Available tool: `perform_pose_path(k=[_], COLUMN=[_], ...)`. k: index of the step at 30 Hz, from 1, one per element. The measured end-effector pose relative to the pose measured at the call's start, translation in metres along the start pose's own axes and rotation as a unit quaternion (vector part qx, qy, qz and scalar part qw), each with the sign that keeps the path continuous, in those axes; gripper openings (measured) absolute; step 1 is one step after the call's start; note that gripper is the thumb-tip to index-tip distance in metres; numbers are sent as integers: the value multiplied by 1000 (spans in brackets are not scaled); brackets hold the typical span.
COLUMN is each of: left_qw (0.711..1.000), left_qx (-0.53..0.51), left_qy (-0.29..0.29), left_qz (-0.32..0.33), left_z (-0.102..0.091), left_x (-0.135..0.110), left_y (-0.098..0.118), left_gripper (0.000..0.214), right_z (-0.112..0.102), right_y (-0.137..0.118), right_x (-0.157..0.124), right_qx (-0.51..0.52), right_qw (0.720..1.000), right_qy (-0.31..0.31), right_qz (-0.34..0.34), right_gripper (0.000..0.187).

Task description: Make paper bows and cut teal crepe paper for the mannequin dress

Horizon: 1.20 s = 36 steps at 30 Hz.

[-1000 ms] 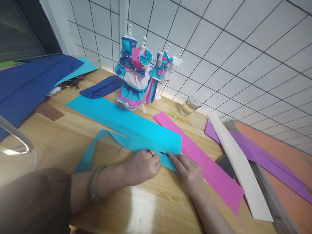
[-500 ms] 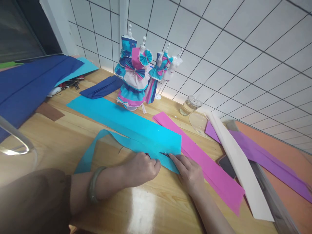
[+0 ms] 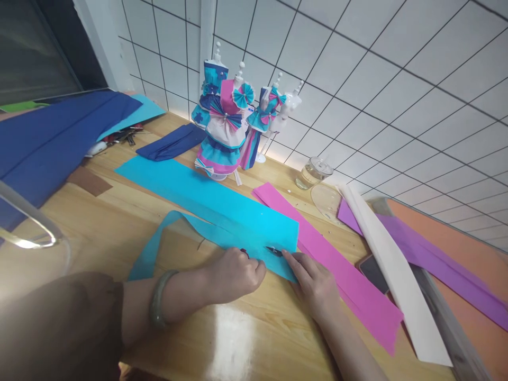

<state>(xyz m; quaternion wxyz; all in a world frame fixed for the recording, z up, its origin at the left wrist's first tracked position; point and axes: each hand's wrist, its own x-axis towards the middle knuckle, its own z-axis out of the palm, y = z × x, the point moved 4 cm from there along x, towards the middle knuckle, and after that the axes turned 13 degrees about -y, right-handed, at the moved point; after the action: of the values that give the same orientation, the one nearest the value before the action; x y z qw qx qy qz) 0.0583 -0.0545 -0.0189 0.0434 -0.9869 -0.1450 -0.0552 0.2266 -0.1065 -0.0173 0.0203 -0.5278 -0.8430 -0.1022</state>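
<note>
A long turquoise strip (image 3: pixel 214 198) of thin paper or cloth lies across the table, with a narrower turquoise band (image 3: pixel 180 225) partly separated along its near side and curling over at the left. My left hand (image 3: pixel 234 275) is closed at this band's near edge, and the pinched part is hidden; a small dark red spot shows by its fingers. To its right, my right hand (image 3: pixel 315 280) is closed around what look like small scissors (image 3: pixel 273 251). Only their dark blades show, pointing left over the turquoise material; the handles are hidden.
Pink (image 3: pixel 341 270), white (image 3: pixel 392 275) and purple (image 3: pixel 428 246) strips lie to the right, near a dark phone (image 3: pixel 373 274). Behind stand several small dress forms (image 3: pixel 224 121) and a lidded glass cup (image 3: pixel 313 173). Dark blue material (image 3: pixel 51 135) covers the left side.
The whole view has shifted slightly, moving everything a little to the right. The scissor blades look wider apart than before. Both hands keep nearly the same place on the strip.
</note>
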Motion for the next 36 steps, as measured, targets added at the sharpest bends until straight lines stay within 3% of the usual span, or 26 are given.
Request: perform_pose_path(k=[5, 11, 23, 36], left_qw=[1000, 1000, 1000, 999], left_qx=[-7, -10, -8, -9], left_qy=[8, 6, 23, 33], left_qz=[1, 1, -4, -2], left_z=[-1, -1, -6, -9], left_x=[0, 0, 0, 1], left_y=[0, 0, 0, 0], left_gripper=[8, 8, 10, 9], right_z=[-5, -13, -3, -7], right_y=[5, -3, -11, -17], right_x=[-4, 16, 30, 30], right_qx=[-10, -7, 13, 0], right_qw=[1000, 999, 1000, 1000], right_qy=[-11, -46, -19, 3], right_qz=[5, -7, -21, -24], right_gripper=[44, 39, 40, 41])
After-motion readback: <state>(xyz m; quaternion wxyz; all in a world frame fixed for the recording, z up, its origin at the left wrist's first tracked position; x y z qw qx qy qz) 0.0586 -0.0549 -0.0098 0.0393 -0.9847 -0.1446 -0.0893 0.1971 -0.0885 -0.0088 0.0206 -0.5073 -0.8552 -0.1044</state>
